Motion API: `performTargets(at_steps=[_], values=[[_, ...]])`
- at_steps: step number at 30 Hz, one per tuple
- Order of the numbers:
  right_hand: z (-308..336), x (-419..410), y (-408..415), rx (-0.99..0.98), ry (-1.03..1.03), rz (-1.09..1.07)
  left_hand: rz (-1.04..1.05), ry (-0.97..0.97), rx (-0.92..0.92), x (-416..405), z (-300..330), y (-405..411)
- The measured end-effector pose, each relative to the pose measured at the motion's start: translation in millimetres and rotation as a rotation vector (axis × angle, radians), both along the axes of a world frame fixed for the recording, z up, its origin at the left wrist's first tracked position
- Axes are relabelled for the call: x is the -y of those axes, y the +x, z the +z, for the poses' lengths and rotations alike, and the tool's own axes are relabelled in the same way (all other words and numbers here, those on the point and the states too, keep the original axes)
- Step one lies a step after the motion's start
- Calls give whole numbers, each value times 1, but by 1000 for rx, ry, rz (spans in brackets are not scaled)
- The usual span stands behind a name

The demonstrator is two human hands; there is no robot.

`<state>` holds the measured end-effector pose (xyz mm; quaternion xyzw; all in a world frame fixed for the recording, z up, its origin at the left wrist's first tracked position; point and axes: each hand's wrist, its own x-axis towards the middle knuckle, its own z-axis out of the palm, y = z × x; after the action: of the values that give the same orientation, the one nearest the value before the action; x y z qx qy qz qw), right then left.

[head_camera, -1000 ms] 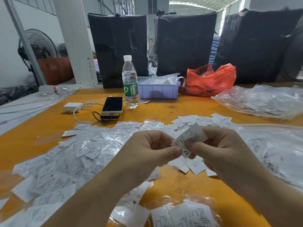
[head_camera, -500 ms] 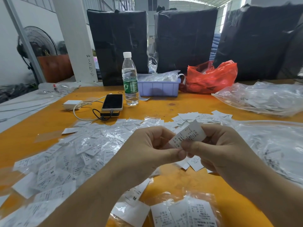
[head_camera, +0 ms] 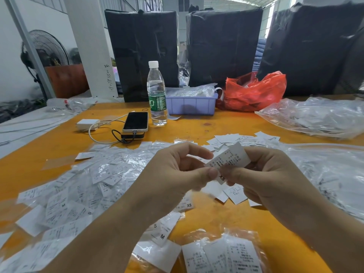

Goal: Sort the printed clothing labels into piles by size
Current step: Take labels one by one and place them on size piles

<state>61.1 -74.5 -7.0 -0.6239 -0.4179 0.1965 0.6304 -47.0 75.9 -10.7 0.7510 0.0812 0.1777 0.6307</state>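
Above the orange table, my left hand and my right hand both pinch one white printed label, which shows "XS" at its lower end. A wide spread of loose labels, some in clear film, covers the table's left half. A small pile of labels lies under my hands, and another pile lies beyond them. Labels marked S and M lie near my left forearm. A clear bag of labels sits at the front edge.
A water bottle, a phone on a power bank with cable and charger, a lilac bin and a red bag stand at the back. Clear plastic bags lie on the right. Black wrapped bales stand behind.
The label has slid so that its XS mark shows again below my fingertips. My hands stay close together over the table's middle.
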Motion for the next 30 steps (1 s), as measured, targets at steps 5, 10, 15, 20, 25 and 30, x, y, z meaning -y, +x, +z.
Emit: performTargets(at_steps=[5, 10, 15, 20, 25, 30], values=[[2, 1, 2, 43, -25, -15, 39, -10, 14, -2, 3, -1], [7, 3, 4, 47, -35, 25, 52, 62, 15, -1, 3, -1], [5, 4, 7, 56, -87, 15, 72, 90, 46, -1, 2, -1], [3, 4, 5, 28, -74, 45, 79, 117, 55, 0, 0, -1], [0, 1, 4, 0, -58, 50, 43, 150, 23, 1, 0, 0], [-1, 1, 4, -34, -76, 44, 35, 155, 20, 1, -1, 0]])
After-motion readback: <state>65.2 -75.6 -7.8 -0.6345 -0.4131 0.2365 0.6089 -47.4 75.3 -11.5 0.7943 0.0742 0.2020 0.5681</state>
